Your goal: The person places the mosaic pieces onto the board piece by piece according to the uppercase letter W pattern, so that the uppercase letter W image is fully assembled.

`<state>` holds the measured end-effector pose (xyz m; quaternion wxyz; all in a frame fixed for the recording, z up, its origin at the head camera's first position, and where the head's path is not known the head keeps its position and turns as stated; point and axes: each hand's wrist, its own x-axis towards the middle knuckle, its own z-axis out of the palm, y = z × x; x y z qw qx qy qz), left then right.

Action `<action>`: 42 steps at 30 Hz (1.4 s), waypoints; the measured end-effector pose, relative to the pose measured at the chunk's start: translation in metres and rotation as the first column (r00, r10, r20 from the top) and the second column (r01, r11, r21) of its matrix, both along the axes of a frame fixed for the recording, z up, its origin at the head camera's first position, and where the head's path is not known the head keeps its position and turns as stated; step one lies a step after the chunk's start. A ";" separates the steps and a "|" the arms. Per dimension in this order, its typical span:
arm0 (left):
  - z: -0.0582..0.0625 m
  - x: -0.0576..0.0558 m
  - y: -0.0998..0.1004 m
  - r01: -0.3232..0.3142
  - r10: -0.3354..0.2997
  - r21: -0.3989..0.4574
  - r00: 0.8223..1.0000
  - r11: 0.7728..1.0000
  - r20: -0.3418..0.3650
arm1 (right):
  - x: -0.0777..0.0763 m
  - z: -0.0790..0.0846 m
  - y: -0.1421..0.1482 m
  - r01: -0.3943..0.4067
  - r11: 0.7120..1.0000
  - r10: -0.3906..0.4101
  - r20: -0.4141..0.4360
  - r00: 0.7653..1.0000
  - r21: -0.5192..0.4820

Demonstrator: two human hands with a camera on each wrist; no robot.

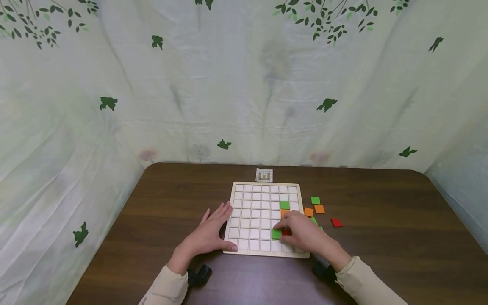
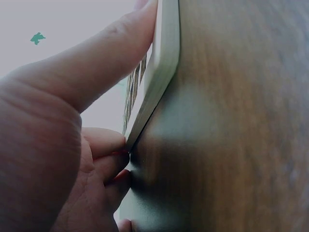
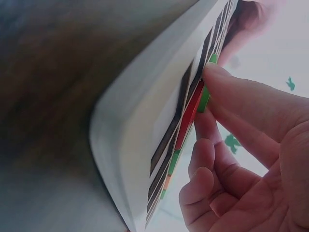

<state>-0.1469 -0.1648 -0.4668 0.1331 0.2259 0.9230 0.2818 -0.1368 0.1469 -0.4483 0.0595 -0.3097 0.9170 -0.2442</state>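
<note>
A white gridded board (image 1: 244, 222) with a pale wooden frame lies on the table. My left hand (image 1: 207, 233) rests at its left side, thumb on the front-left corner and straight fingers against the left edge. Over the board's right half, my right hand (image 1: 305, 232) pinches a green square tile (image 3: 204, 99) between thumb and fingertips, tilted at the grid. Beside that tile a red tile (image 3: 189, 113) sits in a cell, partly covered by the hand in the head view. Farther up the grid are a green tile (image 1: 284, 205) and an orange tile (image 1: 284, 212).
Right of the board lie loose tiles: a green one (image 1: 315, 200), an orange one (image 1: 319, 209), another orange one (image 1: 309, 212) and a red piece (image 1: 337, 222). More green peeks out by the right hand. A small printed card (image 1: 264, 175) lies behind the board.
</note>
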 end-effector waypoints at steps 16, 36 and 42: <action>0.000 -0.004 0.003 0.007 -0.007 -0.013 1.000 1.000 -0.002 | 0.000 0.002 0.004 0.048 0.999 -0.048 0.014 0.999 -0.021; 0.001 -0.002 0.001 0.005 -0.005 -0.013 1.000 1.000 0.003 | 0.010 0.014 0.053 0.204 0.977 -0.203 0.016 0.979 -0.065; 0.001 -0.001 0.001 0.005 -0.005 -0.009 1.000 1.000 0.003 | 0.011 0.013 0.068 0.273 0.960 -0.270 0.060 0.961 -0.066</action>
